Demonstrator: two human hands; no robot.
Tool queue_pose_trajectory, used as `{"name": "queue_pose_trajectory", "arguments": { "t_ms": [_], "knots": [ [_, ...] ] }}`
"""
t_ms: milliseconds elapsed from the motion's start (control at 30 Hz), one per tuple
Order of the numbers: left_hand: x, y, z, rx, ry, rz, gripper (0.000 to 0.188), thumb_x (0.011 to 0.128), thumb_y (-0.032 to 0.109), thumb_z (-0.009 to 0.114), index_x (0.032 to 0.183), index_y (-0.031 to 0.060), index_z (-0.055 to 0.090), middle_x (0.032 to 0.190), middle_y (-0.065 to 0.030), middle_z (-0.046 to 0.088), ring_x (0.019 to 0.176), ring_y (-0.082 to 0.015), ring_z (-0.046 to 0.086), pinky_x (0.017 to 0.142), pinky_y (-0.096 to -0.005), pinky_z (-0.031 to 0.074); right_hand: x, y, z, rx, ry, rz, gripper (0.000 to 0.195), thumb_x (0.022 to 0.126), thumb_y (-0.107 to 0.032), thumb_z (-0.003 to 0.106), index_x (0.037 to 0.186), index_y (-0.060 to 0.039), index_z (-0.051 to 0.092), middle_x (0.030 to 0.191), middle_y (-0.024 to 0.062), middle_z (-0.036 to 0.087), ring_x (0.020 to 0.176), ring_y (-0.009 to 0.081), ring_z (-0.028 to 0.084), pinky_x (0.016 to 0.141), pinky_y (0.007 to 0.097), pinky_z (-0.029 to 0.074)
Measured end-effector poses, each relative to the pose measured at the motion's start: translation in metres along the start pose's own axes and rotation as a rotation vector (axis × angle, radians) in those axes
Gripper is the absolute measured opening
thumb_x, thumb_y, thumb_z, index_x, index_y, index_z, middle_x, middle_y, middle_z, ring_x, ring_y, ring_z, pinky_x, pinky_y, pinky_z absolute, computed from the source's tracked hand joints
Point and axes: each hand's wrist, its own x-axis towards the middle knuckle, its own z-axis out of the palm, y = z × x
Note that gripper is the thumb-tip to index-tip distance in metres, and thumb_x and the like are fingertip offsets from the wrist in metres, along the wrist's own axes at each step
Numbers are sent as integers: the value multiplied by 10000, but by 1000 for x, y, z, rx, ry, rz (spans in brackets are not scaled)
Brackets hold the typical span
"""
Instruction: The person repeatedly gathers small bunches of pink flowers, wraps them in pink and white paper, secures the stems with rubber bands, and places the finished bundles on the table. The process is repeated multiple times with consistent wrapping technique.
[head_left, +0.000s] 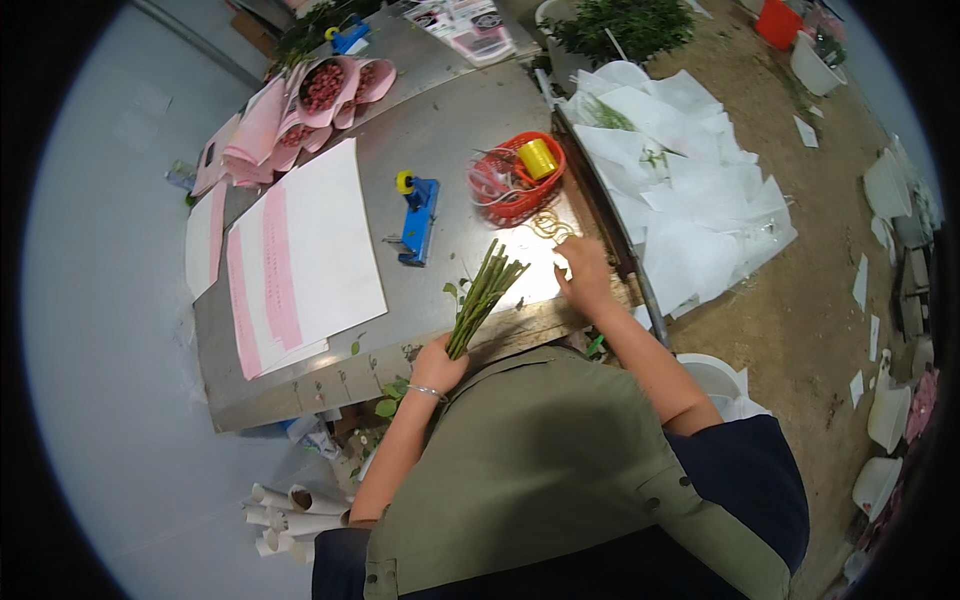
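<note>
My left hand (439, 366) grips a bundle of cut green flower stems (486, 300) at the table's near edge. The cut ends point up and away, and leaves hang below the hand. At the right, my right hand (585, 276) is beside a small pile of tan rubber bands (552, 225), its fingers curled. Whether those fingers hold a band is not clear. Just beyond the bands sits a red plastic basket (517, 206) with a yellow roll of ribbon or twine (537, 159) and cords in it.
A blue tape dispenser (420, 221) stands mid-table, right of a stack of white and pink wrapping sheets (322, 247). Pink-wrapped bouquets (322, 86) lie at the back left. White sheets (697, 195) heap beyond the metal table's (465, 112) right edge. A white bucket (709, 375) stands below.
</note>
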Motion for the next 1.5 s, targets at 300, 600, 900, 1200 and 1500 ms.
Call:
{"name": "queue_pose_trajectory", "arguments": {
  "t_ms": [300, 600, 900, 1200, 1500],
  "knots": [
    [-22, -16, -18, -412, -189, 71, 220, 760, 212, 682, 847, 13, 646, 722, -50, 641, 702, -129, 585, 683, -289, 467, -25, 59, 45, -406, -282, 276, 67, 740, -100, 623, 777, -46, 607, 874, 80, 562, 941, 253, 506, 792, 393, 394],
    [-22, -22, 0, -479, -209, 43, 230, 754, 208, 703, 813, 7, 608, 685, -41, 598, 609, -112, 540, 575, -271, 439, 29, -107, -67, 720, 3, 294, 87, 802, -65, 643, 871, -41, 595, 813, 43, 611, 599, 141, 525, 538, 254, 441],
    [-21, -2, 33, -255, -84, 207, 316, 747, 296, 662, 889, 14, 639, 786, -129, 662, 718, -210, 615, 684, -347, 479, -10, -182, -58, 112, -924, -273, 249, 774, -147, 569, 1005, -58, 598, 809, 133, 643, 680, 313, 623, 570, 429, 482],
    [-80, 27, -7, -245, -8, 301, 244, 773, 210, 634, 832, -25, 606, 669, -167, 595, 588, -217, 563, 605, -343, 455, 53, -42, -43, 1430, -737, 807, 247, 923, -309, 462, 765, -119, 471, 441, -14, 331, 384, 91, 260, 410, 245, 218],
    [-61, 1, 38, -56, 98, 247, 262, 711, 218, 623, 882, 20, 648, 766, -221, 625, 703, -391, 600, 652, -409, 477, 88, -190, -96, 531, -578, -420, 254, 854, -299, 572, 916, -84, 451, 589, 114, 535, 547, 275, 571, 498, 384, 432]
  ]
}}
